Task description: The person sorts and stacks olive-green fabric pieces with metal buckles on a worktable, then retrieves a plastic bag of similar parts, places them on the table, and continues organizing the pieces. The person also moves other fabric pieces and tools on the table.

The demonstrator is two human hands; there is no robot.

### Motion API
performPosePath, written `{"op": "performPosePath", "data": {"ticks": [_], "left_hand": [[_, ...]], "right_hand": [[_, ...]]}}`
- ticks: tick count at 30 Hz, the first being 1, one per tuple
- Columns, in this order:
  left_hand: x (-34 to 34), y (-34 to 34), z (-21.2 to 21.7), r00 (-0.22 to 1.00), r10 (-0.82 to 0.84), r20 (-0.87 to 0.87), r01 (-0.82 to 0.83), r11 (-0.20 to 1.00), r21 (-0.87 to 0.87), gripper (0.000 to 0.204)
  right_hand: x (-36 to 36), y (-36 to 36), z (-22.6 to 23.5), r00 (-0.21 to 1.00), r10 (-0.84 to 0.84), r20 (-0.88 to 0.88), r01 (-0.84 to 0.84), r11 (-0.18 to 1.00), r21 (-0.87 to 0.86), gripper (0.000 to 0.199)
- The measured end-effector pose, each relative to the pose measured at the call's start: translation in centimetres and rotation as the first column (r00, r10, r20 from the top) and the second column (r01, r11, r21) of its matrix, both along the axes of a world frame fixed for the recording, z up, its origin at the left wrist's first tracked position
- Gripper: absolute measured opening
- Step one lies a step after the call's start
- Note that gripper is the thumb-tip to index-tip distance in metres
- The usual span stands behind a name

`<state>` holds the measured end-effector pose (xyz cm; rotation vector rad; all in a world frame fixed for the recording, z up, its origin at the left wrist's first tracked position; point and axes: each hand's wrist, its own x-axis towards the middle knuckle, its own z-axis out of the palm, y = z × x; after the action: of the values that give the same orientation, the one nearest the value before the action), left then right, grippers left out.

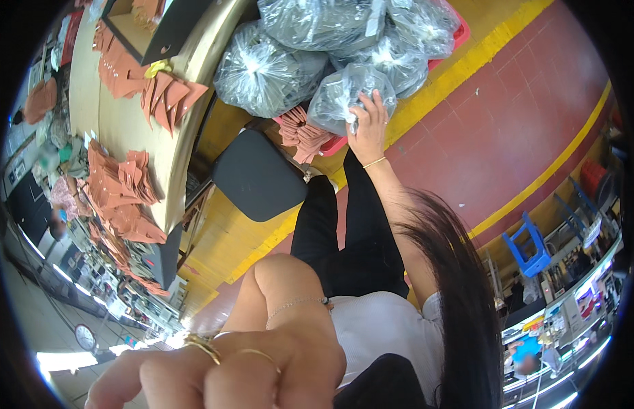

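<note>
My right hand reaches far down to a clear plastic bag of dark small parts and grips its bunched top, fingers spread over the plastic. That bag leans against several similar tied bags piled on a red tray on the floor. A thin bracelet circles the right wrist. My left hand is very close to the camera at the lower edge, fingers curled, with gold rings on two of them; nothing shows inside it. My black trousers and white top fill the middle.
A black stool seat stands beside the bags. A long beige table at the left carries piles of reddish-brown cut pieces. Yellow floor lines cross the red tiles. A blue stool stands at the right; other people sit at far left.
</note>
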<state>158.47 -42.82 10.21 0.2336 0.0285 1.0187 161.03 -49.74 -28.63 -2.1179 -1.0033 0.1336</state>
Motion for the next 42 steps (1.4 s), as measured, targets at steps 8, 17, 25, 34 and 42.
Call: {"op": "performPosePath", "data": {"ticks": [8,17,25,34,42], "left_hand": [[1.3,0.9,-3.9,0.926,-0.378,0.026,0.365,0.909,0.201,0.041],[3.7,0.8,-5.4,0.759,-0.651,-0.030,0.651,0.758,0.039,0.039],[3.1,-1.3,-5.6,0.867,-0.478,-0.140,0.487,0.872,0.042,0.053],[2.4,2.0,-7.2,0.670,-0.742,-0.016,0.743,0.669,0.031,0.050],[1.9,2.7,-6.6,0.677,-0.715,-0.173,0.727,0.687,0.007,0.046]], "right_hand": [[-0.7,0.3,-0.7,0.995,-0.073,-0.075,0.079,0.994,0.075,0.048],[-1.9,-2.2,-1.1,0.990,-0.069,-0.125,0.082,0.991,0.108,0.043],[-2.1,-1.8,-1.3,0.988,-0.085,-0.126,0.101,0.987,0.124,0.046],[-2.1,-1.3,-1.5,0.986,-0.094,-0.135,0.111,0.986,0.128,0.047],[-2.2,-1.2,-1.7,0.987,-0.090,-0.134,0.105,0.988,0.112,0.048]]}}
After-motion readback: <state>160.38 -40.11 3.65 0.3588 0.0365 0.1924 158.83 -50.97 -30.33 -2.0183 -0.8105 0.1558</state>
